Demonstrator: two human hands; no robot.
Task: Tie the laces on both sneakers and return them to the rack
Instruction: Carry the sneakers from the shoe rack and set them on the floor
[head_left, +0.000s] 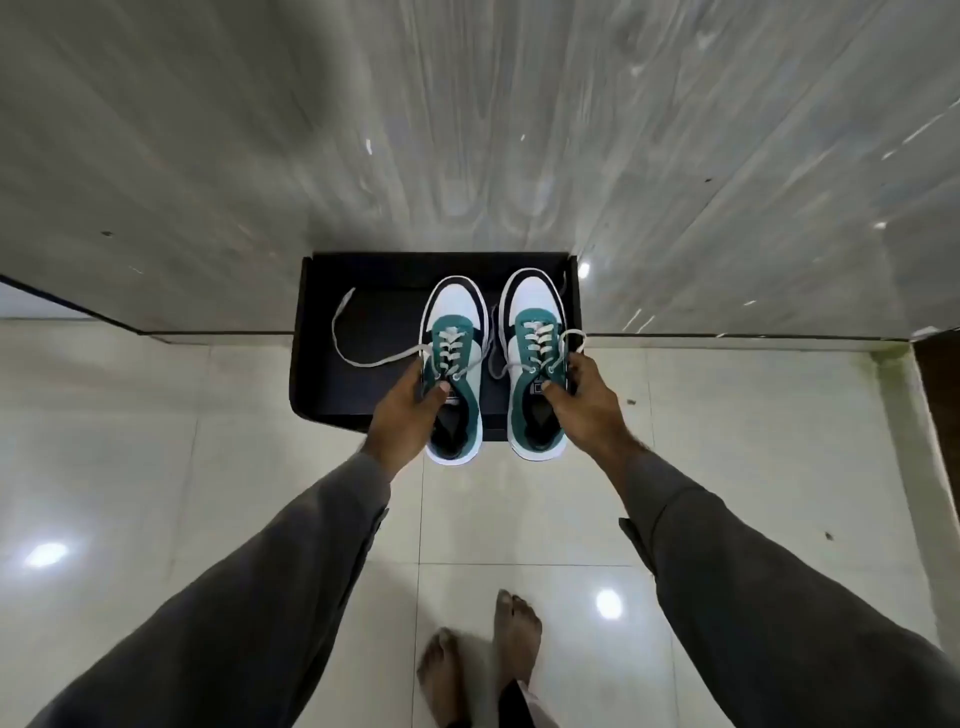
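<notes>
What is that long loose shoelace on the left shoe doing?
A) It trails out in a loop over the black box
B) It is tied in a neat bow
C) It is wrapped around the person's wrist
A: the long pale untied lace of the green-and-white sneaker in the left hand loops loosely over the black open box.

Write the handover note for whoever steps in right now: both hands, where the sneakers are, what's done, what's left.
Left hand: grips the left green-and-white lace-up sneaker at its collar, thumb on the tongue.
Right hand: grips the right green-and-white lace-up sneaker the same way.
Position: both sneakers are held side by side, toes forward, over the black open compartment at floor level under the grey wood-grain panel.
Done: nothing tied. The left sneaker's long white lace trails loose into the compartment; the right one's lace ends also hang untied.
Left: tie both laces, then set the pair on the rack.
</notes>
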